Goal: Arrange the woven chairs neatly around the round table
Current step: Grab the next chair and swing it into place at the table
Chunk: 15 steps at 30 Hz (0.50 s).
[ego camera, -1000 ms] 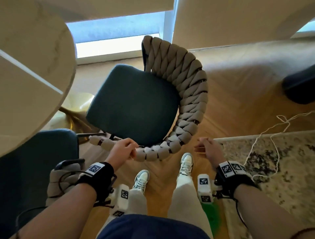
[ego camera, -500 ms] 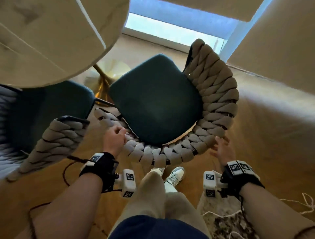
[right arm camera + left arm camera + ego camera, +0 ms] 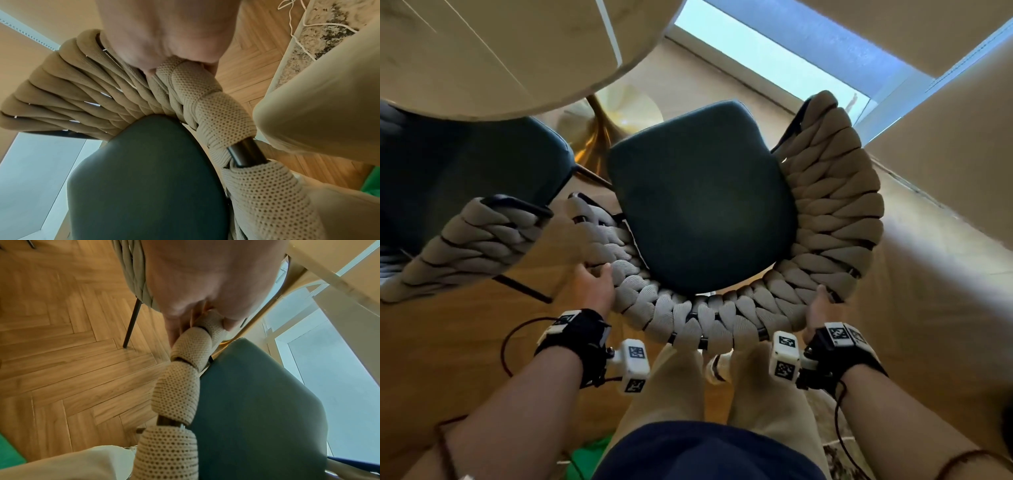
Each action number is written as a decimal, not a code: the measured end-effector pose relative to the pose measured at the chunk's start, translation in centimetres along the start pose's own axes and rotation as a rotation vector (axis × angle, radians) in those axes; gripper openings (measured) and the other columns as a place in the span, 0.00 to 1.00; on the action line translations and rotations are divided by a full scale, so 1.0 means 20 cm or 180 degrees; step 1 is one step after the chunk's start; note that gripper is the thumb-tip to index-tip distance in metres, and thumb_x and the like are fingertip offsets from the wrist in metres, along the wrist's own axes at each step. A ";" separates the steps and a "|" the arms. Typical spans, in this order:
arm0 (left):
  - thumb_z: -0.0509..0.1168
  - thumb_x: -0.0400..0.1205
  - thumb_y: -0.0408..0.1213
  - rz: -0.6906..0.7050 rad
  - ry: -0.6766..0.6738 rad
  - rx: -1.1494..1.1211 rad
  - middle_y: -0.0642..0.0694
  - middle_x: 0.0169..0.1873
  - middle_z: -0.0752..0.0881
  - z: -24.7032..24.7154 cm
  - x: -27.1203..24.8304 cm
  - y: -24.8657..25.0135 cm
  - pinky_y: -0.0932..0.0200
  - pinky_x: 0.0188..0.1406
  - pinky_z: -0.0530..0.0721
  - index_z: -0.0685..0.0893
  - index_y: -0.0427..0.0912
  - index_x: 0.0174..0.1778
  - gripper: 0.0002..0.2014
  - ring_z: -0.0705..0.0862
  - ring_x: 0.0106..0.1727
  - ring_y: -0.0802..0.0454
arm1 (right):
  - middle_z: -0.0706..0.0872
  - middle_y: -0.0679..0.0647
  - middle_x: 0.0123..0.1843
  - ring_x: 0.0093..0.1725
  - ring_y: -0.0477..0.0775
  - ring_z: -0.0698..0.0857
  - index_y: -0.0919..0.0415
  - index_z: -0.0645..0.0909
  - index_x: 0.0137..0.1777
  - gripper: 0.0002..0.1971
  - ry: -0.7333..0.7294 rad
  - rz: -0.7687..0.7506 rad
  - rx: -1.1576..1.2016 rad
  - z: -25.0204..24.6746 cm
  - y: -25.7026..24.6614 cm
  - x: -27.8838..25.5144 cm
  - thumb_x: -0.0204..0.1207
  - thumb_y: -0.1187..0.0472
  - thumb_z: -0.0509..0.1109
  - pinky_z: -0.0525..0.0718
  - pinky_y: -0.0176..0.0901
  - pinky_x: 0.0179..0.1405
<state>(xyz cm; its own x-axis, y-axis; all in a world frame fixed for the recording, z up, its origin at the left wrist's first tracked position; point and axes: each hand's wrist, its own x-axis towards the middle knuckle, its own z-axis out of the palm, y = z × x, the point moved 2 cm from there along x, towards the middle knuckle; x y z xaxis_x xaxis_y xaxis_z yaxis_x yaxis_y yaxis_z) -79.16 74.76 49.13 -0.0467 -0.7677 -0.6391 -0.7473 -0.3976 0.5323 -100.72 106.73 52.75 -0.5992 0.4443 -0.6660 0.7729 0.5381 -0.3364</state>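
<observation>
Chair w/ dark green seat and beige woven back stands on the wood floor, right in front of the person, seat facing the round bench. Seat front is near the bench's gold pedestal, but the seat sits beside the top's edge, not under it. Woven back curves round the near and right sides of the seat.

2nd chair, same make, stands just left, its seat partly under the bench top. Its woven arm lies close to the first chair's left arm w/ a narrow gap of floor between. One of its thin black legs shows in the left wrist view. Window at floor level lies beyond the chair; pale curtain hangs at right. Patterned rug w/ a loose white cord on it lies behind, right. Person's legs in light trousers stand just behind the back rail.

Left hand is on the near-left of the top rail, fingers curled round the woven wrap, thumb on the seat side. Right hand grips the near-right of the rail the same way, closed round the wrap. Both forearms reach fwd and down, wrists in black straps.
</observation>
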 end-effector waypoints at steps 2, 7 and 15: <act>0.64 0.81 0.53 -0.0094 0.0047 0.0098 0.33 0.74 0.84 0.02 0.06 -0.06 0.31 0.79 0.77 0.75 0.41 0.77 0.30 0.82 0.74 0.30 | 0.78 0.68 0.75 0.71 0.71 0.78 0.69 0.69 0.79 0.30 -0.0082 0.0034 0.0005 0.01 0.01 0.04 0.86 0.46 0.59 0.73 0.55 0.63; 0.65 0.75 0.57 -0.0136 0.0030 0.0161 0.34 0.71 0.86 0.07 0.10 -0.11 0.31 0.78 0.79 0.79 0.43 0.70 0.30 0.84 0.72 0.31 | 0.79 0.67 0.72 0.69 0.72 0.80 0.69 0.70 0.78 0.32 -0.0200 0.0035 0.0213 -0.03 -0.03 0.12 0.85 0.43 0.59 0.73 0.53 0.55; 0.71 0.85 0.39 -0.0195 -0.0009 0.0042 0.32 0.81 0.77 0.21 -0.10 0.12 0.36 0.83 0.74 0.70 0.33 0.83 0.31 0.77 0.81 0.33 | 0.85 0.63 0.67 0.63 0.69 0.86 0.56 0.74 0.74 0.39 -0.0818 -0.0339 0.0578 -0.04 -0.04 0.57 0.65 0.37 0.75 0.85 0.70 0.62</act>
<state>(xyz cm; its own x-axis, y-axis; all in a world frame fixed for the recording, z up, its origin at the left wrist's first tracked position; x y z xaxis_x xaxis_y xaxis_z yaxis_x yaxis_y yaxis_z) -83.60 77.43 49.30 -0.0026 -0.7407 -0.6718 -0.7576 -0.4371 0.4848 -108.40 111.91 45.96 -0.6242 0.1847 -0.7591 0.7472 0.4251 -0.5109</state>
